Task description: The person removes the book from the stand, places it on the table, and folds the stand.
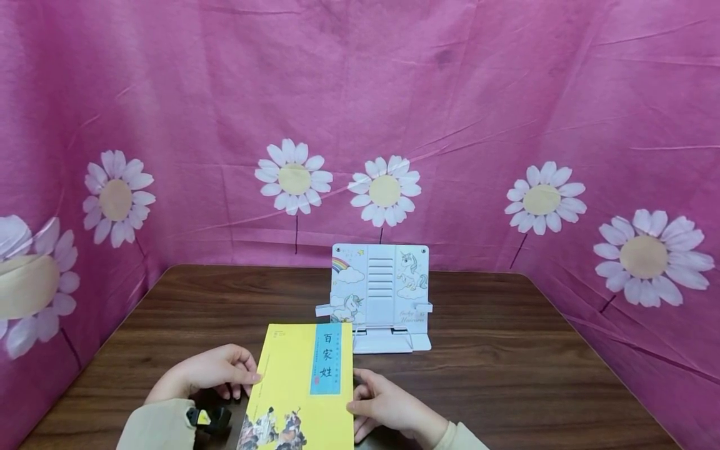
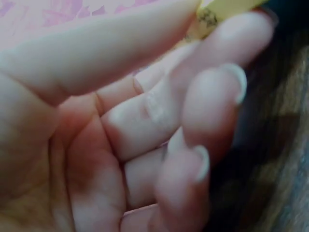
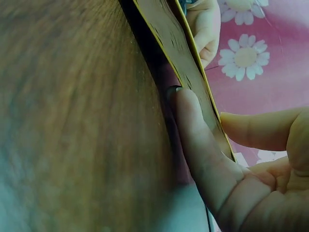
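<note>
A yellow book with a blue title strip is held between both hands, its top edge toward the back of the table. At its left edge, my left hand pinches it between thumb and index finger; the other fingers curl underneath without touching it in the left wrist view. My right hand grips the opposite edge, thumb on the cover. In the right wrist view, fingers support the book's underside and its page edges show. Just behind the book stands a white book stand printed with unicorns.
The dark wooden table extends to both sides of the book and stand. A pink curtain with large daisies hangs round its back and sides. A black strap device sits at the left wrist.
</note>
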The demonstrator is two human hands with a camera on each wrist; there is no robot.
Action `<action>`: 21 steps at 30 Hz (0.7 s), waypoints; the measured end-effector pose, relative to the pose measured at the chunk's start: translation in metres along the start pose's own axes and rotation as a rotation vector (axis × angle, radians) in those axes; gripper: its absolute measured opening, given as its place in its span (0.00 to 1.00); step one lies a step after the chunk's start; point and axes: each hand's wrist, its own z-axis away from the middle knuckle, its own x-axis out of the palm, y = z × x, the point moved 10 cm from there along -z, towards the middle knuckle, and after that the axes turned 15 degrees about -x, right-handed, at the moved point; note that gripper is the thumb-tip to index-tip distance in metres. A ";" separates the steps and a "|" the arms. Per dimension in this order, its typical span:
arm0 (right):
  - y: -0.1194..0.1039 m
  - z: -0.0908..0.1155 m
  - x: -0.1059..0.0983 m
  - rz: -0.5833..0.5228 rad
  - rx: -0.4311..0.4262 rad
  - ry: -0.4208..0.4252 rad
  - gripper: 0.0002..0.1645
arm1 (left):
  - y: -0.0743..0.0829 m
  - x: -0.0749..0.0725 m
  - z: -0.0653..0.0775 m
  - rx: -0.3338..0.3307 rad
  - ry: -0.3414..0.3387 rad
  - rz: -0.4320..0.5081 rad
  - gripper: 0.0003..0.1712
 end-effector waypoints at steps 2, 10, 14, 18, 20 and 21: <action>0.001 0.000 0.000 -0.005 0.004 -0.002 0.44 | -0.003 -0.001 0.000 -0.003 0.000 0.007 0.13; 0.003 -0.001 0.001 0.023 -0.009 -0.002 0.42 | -0.005 -0.001 -0.003 0.005 -0.002 -0.013 0.18; 0.002 -0.001 0.002 0.051 -0.014 0.003 0.40 | -0.006 -0.001 -0.003 0.003 0.006 -0.034 0.19; -0.001 -0.001 0.004 0.070 -0.017 -0.003 0.37 | -0.007 -0.001 -0.004 -0.004 0.016 -0.050 0.19; -0.003 -0.001 0.005 0.075 -0.021 -0.007 0.35 | -0.006 -0.001 -0.004 -0.003 0.019 -0.056 0.19; -0.004 -0.001 0.005 0.076 -0.022 -0.008 0.35 | -0.006 -0.001 -0.004 -0.003 0.021 -0.059 0.18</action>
